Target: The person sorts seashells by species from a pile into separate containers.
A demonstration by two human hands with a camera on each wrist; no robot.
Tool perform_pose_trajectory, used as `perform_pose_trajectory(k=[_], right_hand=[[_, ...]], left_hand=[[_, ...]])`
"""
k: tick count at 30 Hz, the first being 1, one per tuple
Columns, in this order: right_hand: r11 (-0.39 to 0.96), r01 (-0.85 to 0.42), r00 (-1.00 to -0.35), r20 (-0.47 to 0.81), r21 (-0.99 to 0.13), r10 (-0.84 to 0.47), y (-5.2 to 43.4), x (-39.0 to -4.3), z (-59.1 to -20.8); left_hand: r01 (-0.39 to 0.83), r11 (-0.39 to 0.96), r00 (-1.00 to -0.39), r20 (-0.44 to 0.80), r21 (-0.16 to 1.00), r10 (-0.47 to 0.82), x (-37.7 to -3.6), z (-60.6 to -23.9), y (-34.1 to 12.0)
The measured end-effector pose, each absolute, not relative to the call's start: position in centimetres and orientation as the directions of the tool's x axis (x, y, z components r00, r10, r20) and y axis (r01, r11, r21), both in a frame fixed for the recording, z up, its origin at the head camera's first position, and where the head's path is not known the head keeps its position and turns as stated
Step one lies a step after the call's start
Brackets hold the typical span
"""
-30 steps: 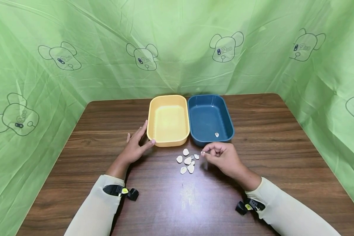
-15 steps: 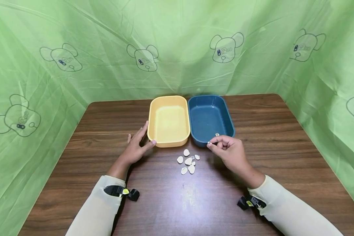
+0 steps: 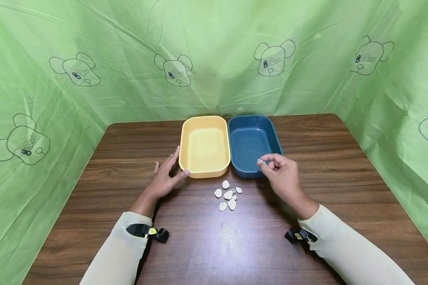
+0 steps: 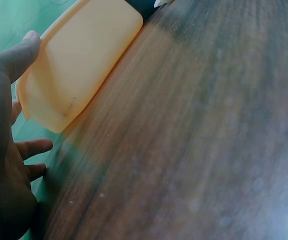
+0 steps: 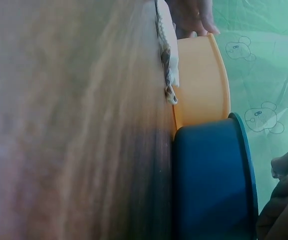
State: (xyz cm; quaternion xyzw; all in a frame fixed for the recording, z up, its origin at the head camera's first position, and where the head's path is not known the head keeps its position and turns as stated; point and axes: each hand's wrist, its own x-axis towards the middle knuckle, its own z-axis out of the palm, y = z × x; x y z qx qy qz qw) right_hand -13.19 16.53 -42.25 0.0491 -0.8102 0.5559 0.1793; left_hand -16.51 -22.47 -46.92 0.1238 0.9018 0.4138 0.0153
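Head view: right hand (image 3: pixel 283 176) pinches a tiny whitish piece (image 3: pixel 259 160) between thumb and forefinger, gap narrow, over the near end of a rounded-rectangular dark-blue plastic-looking tray (image 3: pixel 249 138). Left hand (image 3: pixel 164 180) spread, not gripping; thumb at the near-left corner and forefinger at the side of a matching pale-yellow tray (image 3: pixel 205 150), which stands beside the blue one. Some small flat off-white shell-like pieces (image 3: pixel 228 195) lie in a loose cluster on the dark brown wood-grain table (image 3: pixel 335 166), just in front of the trays; some touch.

Handling, judged: pieces light, stiff, perhaps brittle at thin edges; smooth faces may slip. Take hold by opposite edges, fingertip pinch, light pressure. Flat ones could be awkward to lift; work a nail under the rim. Trays probably light, so easily nudged; steady by rim or wall.

Left wrist view: thumb lies along the yellow rim, other visible fingers extended apart.

Right wrist view: cluster seen edge-on, some edges ragged, by the yellow wall. Right fingers at the frame's edge, beyond the blue rim; cannot tell the piece there.
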Motion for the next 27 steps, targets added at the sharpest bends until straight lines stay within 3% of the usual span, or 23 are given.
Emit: perform_pose_trajectory(k=[15,27], right_hand=[[0.333,-0.339,-0.903,0.403,-0.880,0.146,15.90,-13.41,-41.62],[0.294,-0.320,-0.928,0.360,-0.901,0.094,15.68,-12.74,-41.38]], left_hand=[[0.187,0.646,-0.971,0.042,0.740,0.234,-16.67,-46.82,-22.61],[0.191,0.645,-0.971,0.044,0.740,0.237,-16.70,-46.79,-22.55]])
